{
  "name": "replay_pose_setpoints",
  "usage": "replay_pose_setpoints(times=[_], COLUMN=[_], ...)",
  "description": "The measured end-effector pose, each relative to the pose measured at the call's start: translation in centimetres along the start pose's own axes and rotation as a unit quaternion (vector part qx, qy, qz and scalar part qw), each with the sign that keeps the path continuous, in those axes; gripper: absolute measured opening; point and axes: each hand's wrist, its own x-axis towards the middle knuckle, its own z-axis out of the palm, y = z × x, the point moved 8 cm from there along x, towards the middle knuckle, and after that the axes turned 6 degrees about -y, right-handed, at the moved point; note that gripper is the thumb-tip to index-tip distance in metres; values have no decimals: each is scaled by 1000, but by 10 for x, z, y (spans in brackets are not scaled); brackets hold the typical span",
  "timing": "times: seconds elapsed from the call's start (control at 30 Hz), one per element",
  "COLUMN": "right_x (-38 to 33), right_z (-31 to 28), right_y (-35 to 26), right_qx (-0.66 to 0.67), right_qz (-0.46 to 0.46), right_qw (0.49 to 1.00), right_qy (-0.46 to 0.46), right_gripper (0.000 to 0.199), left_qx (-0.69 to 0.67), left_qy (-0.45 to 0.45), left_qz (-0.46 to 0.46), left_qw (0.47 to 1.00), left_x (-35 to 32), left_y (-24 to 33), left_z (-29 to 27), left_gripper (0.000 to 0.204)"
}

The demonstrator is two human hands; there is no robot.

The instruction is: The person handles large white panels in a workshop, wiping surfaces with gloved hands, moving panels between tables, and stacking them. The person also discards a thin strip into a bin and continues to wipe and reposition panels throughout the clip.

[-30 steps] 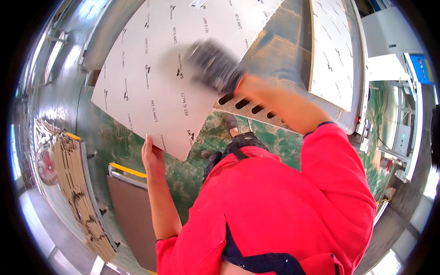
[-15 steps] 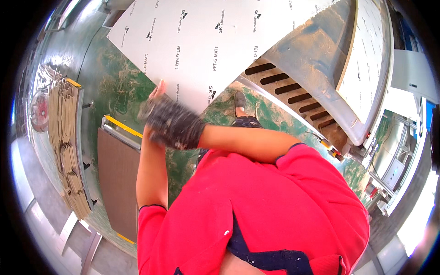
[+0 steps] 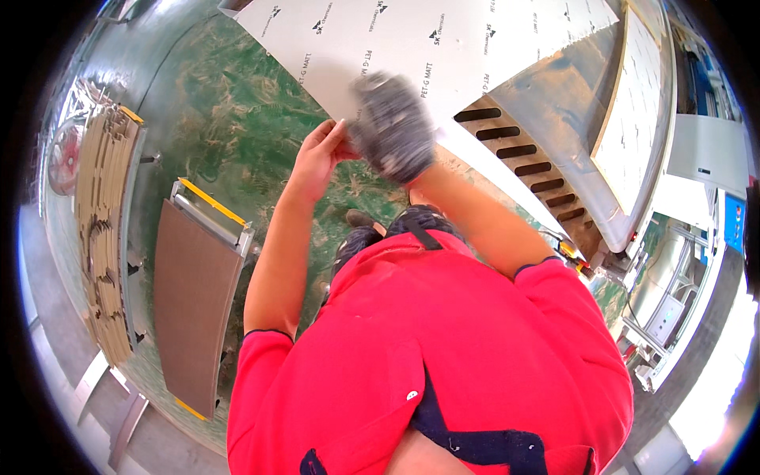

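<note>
A large white panel (image 3: 443,55) with repeated dark print reaches away from me, its near corner pointing toward my body. My bare left hand (image 3: 319,158) is closed at its left edge, near that corner, thumb and fingertips pinched together. My right hand (image 3: 392,131), in a dark grey knitted glove, lies over the corner and is smeared by motion. It hides the corner and the tips of my left fingers. Whether the gloved fingers grip the panel cannot be made out.
A slotted, dusty machine bed (image 3: 526,158) stands at the right, with another printed panel (image 3: 633,111) on it. To my left are a brown board stack (image 3: 194,309) on a yellow-edged stand and a pile of thin tan sheets (image 3: 103,237). Dust covers the green floor (image 3: 245,134).
The gloved right hand has swung from across my left wrist, away and right, onto the panel's corner. My left hand and the panel sit farther right in view.
</note>
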Motion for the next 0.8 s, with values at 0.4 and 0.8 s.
replay_pose_setpoints(times=[0.4, 0.8], right_x=[38, 194], right_z=[7, 155], right_y=[-110, -115], right_qx=[66, -72], right_qz=[-182, -429], right_qw=[966, 855], right_qy=[-172, -282], right_gripper=[51, 58], left_qx=[51, -52], left_qy=[-42, -13], left_qz=[-8, 66], left_qw=[998, 996], left_x=[-88, -100], left_y=[7, -10], left_z=[-36, -70], left_gripper=[35, 38])
